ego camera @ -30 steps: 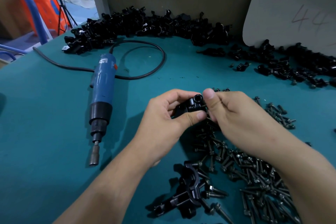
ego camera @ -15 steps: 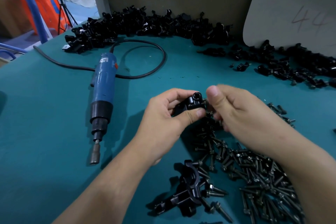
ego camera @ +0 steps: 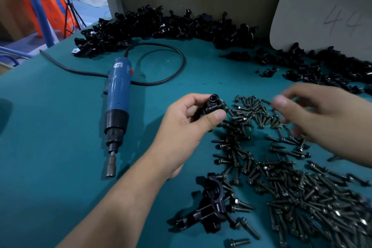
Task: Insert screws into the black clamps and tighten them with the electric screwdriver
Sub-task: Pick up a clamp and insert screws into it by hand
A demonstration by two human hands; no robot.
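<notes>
My left hand grips a black clamp between thumb and fingers, its round screw hole turned upward. Off to the right, my right hand hovers blurred over the spread of dark screws, fingers loosely bent; I cannot see anything held in it. The blue electric screwdriver lies on the teal table left of my left hand, bit toward me, its black cord looping behind it. Two black clamps lie near the front edge of the screw pile.
A long heap of black clamps lines the back of the table and continues down the right side. A grey board with "44" written on it leans on the wall. Orange stool and blue frame stand beyond the left edge.
My right hand has let go of the clamp and swung away to the right over the screws. My left hand still holds the clamp in about the same place.
</notes>
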